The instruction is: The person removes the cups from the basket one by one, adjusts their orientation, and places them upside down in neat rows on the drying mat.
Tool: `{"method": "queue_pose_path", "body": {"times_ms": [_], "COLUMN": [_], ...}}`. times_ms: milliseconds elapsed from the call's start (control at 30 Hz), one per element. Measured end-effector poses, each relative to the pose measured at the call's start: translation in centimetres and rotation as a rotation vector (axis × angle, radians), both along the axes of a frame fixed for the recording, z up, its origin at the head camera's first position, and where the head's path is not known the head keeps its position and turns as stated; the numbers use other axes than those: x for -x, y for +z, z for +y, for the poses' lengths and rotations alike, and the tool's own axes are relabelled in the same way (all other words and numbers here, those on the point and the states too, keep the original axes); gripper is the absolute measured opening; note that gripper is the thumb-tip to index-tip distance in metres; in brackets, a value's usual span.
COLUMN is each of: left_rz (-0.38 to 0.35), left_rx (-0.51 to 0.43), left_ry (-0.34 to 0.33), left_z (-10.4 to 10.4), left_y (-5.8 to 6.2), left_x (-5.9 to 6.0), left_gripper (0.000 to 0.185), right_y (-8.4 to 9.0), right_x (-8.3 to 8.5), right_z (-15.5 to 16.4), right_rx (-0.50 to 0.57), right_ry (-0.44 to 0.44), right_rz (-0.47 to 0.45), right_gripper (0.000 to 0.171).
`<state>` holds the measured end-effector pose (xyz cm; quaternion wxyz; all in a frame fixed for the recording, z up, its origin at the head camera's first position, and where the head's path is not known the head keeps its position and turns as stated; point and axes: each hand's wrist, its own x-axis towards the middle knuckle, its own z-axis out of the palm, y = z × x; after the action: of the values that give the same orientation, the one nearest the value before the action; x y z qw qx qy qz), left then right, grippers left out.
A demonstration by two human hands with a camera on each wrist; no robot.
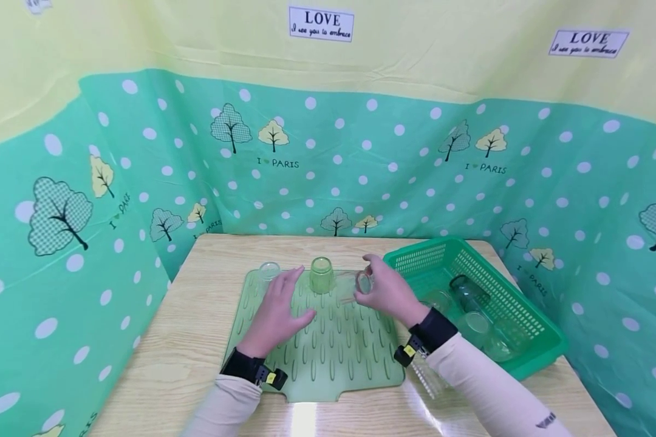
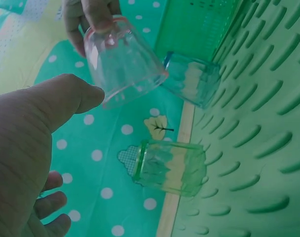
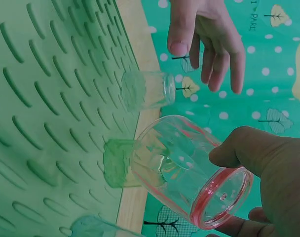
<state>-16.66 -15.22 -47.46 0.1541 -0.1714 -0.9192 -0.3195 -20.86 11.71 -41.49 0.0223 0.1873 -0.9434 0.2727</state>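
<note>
Gripping a clear cup w/ red base (image 1: pixel 362 283), tilted just above the green mat (image 1: pixel 317 346), right hand (image 1: pixel 389 291) curls round it. Left hand (image 1: pixel 276 309) hovers over mat, fingers spread, holding nothing. Green cup (image 1: pixel 321 274) upside down on mat betw. hands; green basket (image 1: pixel 516 303) at right.

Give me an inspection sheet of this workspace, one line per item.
Surface: wooden table with a green ridged draining mat on it.
Job's things: clear glass with a red rim, held tilted above the mat; green glass and a small clear glass stand upside down at the mat's far edge.
Clutter: green plastic basket to the right, holding several more glasses.
Grippers: right hand grips the red-rimmed glass; left hand open over the mat, holding nothing.
Cables: nothing seen.
Surroundings: green dotted cloth with tree prints walls in the table.
</note>
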Motion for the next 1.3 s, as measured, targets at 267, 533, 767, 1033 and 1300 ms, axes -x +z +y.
{"method": "queue_pose_path", "body": {"times_ms": [267, 533, 767, 1033, 1300], "left_rz": [0.008, -0.021, -0.004, 0.009, 0.041], "left_rx": [0.025, 0.039, 0.078, 0.083, 0.133], "left_ry": [-0.032, -0.054, -0.05, -0.054, -0.027], "left_z": [1.0, 2.0, 2.7, 3.1, 3.0], "left_y": [-0.4, -0.5, -0.4, -0.6, -0.6], "left_x": [-0.2, -0.6, -0.7, -0.8, -0.9], "left_gripper": [0.106, 0.103, 0.106, 0.106, 0.103], "right_y": [-1.0, -1.4, -1.5, -1.6, -1.9], "right_x": [-0.5, -0.8, -1.1, -1.4, -1.7], "right_z": [-2.2, -3.7, -4.8, -6.2, -6.6], "right_rx": [-0.044, -0.023, -0.016, -0.03, -0.009], "right_ry": [0.069, 0.103, 0.125, 0.149, 0.165], "right_rz": [0.005, -0.013, -0.007, 0.003, 0.004], "right_gripper": [0.089, 0.092, 0.093, 0.095, 0.093]}}
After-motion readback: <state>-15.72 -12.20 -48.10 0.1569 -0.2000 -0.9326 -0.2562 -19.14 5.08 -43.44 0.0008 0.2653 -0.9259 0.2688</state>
